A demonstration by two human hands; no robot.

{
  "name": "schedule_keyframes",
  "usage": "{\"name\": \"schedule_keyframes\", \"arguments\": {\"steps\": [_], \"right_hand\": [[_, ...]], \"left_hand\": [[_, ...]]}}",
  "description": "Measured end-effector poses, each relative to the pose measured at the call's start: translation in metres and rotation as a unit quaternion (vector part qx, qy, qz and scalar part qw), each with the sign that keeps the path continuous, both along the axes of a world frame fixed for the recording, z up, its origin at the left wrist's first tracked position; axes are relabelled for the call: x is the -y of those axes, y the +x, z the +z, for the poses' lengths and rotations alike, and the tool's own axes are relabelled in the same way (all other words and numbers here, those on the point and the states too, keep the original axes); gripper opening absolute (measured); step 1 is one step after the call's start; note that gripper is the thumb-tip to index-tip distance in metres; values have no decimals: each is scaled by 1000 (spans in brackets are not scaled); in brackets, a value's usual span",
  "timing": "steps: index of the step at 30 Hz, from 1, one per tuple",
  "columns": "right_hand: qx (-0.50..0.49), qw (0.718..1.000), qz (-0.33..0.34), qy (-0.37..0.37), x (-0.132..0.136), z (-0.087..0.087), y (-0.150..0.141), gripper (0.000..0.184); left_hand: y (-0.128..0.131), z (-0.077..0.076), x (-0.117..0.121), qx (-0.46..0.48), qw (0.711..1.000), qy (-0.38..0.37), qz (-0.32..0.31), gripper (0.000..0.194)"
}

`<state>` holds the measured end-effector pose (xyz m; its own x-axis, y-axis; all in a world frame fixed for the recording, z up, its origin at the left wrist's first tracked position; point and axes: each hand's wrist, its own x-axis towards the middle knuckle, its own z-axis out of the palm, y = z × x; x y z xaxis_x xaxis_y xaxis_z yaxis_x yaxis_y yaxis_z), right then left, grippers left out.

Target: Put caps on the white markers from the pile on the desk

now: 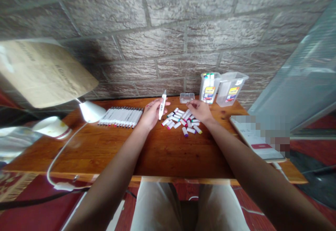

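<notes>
We do best to hold the marker point(162, 107) steady, gripped nearly upright in our left hand point(153, 114) left of the loose caps point(183, 122) on the tabletop point(181, 157), while our right hand point(201, 110), fingers bent at their far side, its grasp unclear to us, takes caps singly.

Wall point(168, 31) behind: rough grey-brown blocks, pale mortar lines, brighter toward upper middle, darker at left. Wooden worktop point(170, 157) set close against it, orange-brown, glossy, visible grain. Lamp at left: tan printed shade point(47, 75), white base point(90, 111), white cord point(56, 159) dropping over the front edge. Right: pale ribbed panel point(296, 66), slanting in view, material unclear. Reddish floor point(189, 190) below; fringed patterned rug point(14, 187) lower left, dark-red surface point(39, 194) beside it.
</notes>
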<state>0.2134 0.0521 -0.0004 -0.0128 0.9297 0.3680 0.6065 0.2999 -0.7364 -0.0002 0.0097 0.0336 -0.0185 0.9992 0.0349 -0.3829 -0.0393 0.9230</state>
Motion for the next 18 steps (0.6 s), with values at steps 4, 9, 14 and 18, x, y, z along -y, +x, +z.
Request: {"name": "schedule_keyframes", "arguments": {"steps": [4, 9, 14, 18], "right_hand": [[1, 1000, 6, 7, -1, -1, 1, 21], [6, 1000, 18, 5, -3, -4, 1, 20], [7, 999, 32, 3, -4, -6, 1, 21], [13, 999, 31, 5, -3, -5, 1, 22]], "left_hand": [[0, -1, 0, -6, 1000, 2, -2, 30], [0, -2, -1, -4, 1000, 3, -5, 28], [1, -1, 0, 5, 1000, 2, -8, 24], [2, 0, 0, 5, 1000, 1, -11, 21]]}}
